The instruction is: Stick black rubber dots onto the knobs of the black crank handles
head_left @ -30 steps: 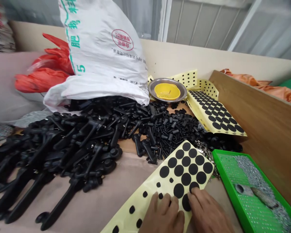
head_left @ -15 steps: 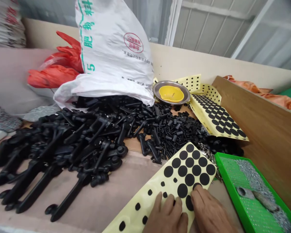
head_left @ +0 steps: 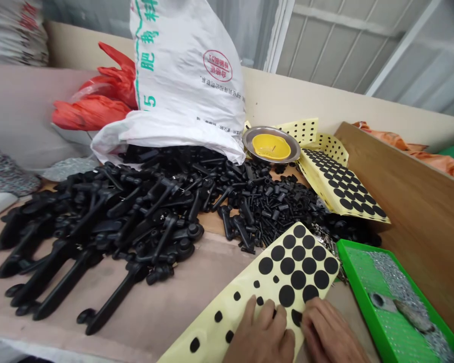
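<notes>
Right hand [head_left: 331, 330] has slid lower, still on the dotted yellow sheet [head_left: 227, 325]

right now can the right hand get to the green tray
Likely yes: the right hand sits close beside the green tray's rim, with only a narrow strip of tabletop between them.
</notes>
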`<state>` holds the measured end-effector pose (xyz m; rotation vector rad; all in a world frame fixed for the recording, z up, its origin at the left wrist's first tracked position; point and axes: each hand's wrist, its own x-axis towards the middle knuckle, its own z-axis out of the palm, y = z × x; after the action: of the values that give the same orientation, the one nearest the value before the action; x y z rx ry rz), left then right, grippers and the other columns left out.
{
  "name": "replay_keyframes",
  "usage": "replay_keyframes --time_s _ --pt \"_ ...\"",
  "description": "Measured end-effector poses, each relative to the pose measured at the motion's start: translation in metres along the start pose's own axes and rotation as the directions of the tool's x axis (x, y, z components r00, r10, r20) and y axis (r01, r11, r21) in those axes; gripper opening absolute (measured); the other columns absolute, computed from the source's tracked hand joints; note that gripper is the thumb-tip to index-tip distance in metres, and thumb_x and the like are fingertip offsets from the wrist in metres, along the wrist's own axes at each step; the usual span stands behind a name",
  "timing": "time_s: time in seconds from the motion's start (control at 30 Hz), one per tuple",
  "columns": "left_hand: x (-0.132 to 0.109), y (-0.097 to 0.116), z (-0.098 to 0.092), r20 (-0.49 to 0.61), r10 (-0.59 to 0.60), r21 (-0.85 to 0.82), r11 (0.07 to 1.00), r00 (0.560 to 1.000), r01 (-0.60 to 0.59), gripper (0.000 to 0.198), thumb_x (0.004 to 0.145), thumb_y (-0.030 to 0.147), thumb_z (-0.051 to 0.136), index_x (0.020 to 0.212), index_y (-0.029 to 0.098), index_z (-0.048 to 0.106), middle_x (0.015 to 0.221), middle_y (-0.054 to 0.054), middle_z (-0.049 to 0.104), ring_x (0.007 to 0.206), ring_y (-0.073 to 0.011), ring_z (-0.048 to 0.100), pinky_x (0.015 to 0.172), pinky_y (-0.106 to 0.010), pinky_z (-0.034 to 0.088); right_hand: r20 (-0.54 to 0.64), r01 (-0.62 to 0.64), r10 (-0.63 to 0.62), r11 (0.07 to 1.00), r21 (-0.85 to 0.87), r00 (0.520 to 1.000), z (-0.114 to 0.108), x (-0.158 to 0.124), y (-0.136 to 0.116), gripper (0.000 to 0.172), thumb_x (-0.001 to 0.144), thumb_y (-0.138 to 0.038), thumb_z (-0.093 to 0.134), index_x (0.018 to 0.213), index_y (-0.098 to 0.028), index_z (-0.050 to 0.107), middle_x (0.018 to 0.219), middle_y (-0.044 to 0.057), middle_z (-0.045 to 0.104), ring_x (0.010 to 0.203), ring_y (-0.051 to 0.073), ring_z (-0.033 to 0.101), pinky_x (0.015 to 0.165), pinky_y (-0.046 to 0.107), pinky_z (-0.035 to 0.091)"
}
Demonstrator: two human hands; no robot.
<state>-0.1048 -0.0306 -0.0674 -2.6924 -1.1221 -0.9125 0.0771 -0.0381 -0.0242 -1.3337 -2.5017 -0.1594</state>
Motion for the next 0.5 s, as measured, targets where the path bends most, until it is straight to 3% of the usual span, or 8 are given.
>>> replay_keyframes --time_s 0.2,0.33,0.5 --pt "0.000 0.001 -0.006 0.075 0.013 0.001 1.000 0.997 -0.014 0.022 0.092 0.022 0.037 0.092 0.022 0.059 0.104 -0.002 0.066 0.096 -0.0207 0.055 0.088 -0.041 0.037 -0.036 -0.092 0.099 0.983 0.158 0.994 -0.004 0.010 0.004 0.007 0.088 -0.017 0.039 0.083 -0.021 0.042 0.073 0.003 0.052 0.064 0.015 0.057 0.056 0.024 0.051" --pt "0.017 0.006 -0.013 0.153 0.008 0.048 0.999 0.988 -0.015 0.020 0.089 0.025 0.045 0.104 0.020 0.057 0.098 -0.003 0.067 0.084 -0.0222 0.057 0.074 -0.041 0.043 -0.006 -0.121 0.124 0.975 0.187 0.992 0.002 0.006 0.008 0.013 0.090 -0.016 0.037 0.079 -0.022 0.042 0.071 0.002 0.051 0.062 0.015 0.055 0.056 0.025 0.050" --pt "0.042 0.010 -0.019 0.358 -0.016 0.028 1.000 0.934 0.007 0.016 0.084 0.028 0.052 0.091 0.017 0.061 0.087 -0.004 0.067 0.074 -0.0229 0.057 0.060 -0.038 0.044 0.046 -0.164 0.158 0.942 0.293 0.986 -0.002 0.007 0.008 0.015 0.090 -0.018 0.037 0.077 -0.022 0.041 0.071 0.001 0.052 0.062 0.013 0.056 0.056 0.023 0.049"
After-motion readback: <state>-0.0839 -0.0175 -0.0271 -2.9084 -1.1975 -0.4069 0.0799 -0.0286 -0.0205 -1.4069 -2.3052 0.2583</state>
